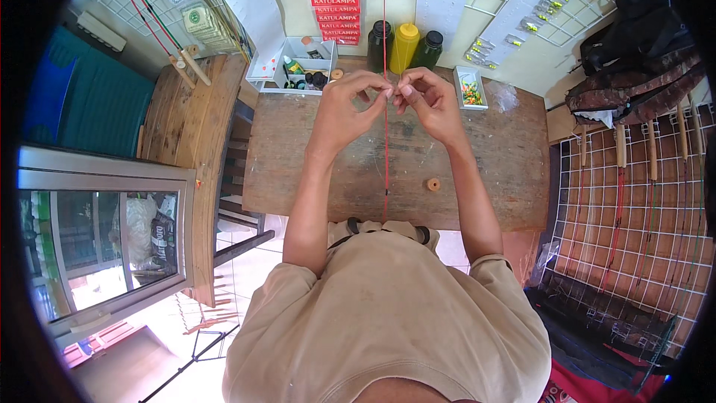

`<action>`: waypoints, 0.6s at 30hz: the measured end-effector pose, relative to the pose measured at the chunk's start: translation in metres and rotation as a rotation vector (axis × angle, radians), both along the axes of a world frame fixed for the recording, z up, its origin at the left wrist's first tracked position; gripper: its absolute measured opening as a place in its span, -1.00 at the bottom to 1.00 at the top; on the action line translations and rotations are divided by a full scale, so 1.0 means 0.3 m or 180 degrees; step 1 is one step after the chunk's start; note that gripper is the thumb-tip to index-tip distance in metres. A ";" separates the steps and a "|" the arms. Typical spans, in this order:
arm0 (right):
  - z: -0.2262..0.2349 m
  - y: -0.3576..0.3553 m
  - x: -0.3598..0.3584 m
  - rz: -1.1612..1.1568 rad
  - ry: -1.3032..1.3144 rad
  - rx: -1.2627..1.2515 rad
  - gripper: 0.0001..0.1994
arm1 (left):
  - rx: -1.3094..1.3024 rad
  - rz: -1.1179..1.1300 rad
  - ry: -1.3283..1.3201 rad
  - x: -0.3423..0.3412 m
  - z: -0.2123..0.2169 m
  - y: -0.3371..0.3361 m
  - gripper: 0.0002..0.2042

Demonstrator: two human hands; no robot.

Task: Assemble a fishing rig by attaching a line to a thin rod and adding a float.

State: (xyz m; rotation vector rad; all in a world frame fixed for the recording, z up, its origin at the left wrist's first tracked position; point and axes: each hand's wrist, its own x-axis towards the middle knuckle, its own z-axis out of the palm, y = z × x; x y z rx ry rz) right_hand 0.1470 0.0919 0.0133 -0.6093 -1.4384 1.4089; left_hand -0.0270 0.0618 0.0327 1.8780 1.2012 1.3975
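A thin red fishing rod (pixel 386 151) with a pink tip runs from my waist away across the wooden workbench. Over its middle, both hands are raised with their fingertips almost meeting. My left hand (pixel 349 108) pinches thumb and forefinger together right beside the rod. Just to its right, my right hand (pixel 434 108) makes a similar pinch. Whatever is between the fingertips is too fine to make out. A small round wooden piece with a hole (pixel 433 184) lies on the bench near my right forearm.
A white tray of bottles (pixel 298 92) stands at the back left, beside dark and yellow bottles (pixel 404 46). Further right is a white box of small colourful pieces (pixel 471 89). Fishing rods hang on a wire rack (pixel 634 201) at right; a glass-fronted cabinet (pixel 112 239) stands left.
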 end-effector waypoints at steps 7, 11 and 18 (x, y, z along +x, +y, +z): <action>0.013 0.008 -0.003 -0.0099 -0.0316 0.0450 -0.93 | 0.0028 0.0042 -0.0075 0.017 0.021 -0.010 -0.83; 0.013 0.014 0.004 -0.0091 -0.0291 0.0502 -0.93 | 0.0019 -0.0007 0.0006 0.012 0.019 -0.007 -0.85; 0.017 0.012 0.007 -0.0369 -0.0482 0.0658 -0.94 | 0.0096 -0.0020 0.0130 0.006 0.007 -0.003 -0.88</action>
